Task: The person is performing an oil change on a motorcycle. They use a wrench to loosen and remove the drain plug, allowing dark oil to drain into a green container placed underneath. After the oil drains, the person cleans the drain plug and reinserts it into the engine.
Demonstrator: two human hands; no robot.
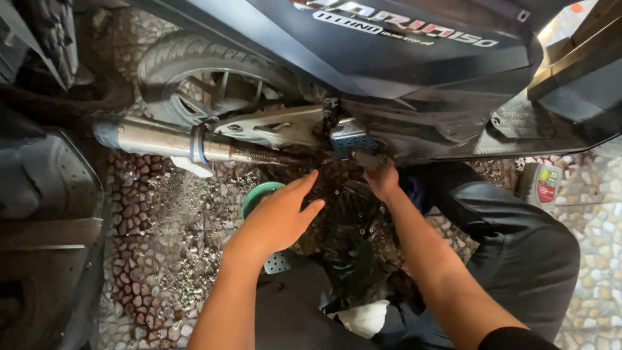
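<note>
Your left hand (pixel 278 217) is extended forward with the palm facing down, the fingers straight and held close together, the thumb spread to the side. It grips nothing. Your left forearm runs up from the lower edge of the view, bare to the wrist. Your right hand (pixel 382 178) reaches further forward, fingers curled and partly hidden; its grip cannot be judged. Your right forearm runs diagonally from the lower right, and a dark sleeve shows at the upper arm.

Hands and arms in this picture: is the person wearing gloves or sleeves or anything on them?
No gloves. The left hand and right hand are bare, with no rings, watch or bands showing. Both forearms are uncovered too. Only a bit of black sleeve shows at the upper right arm, at the picture's bottom edge.
</note>
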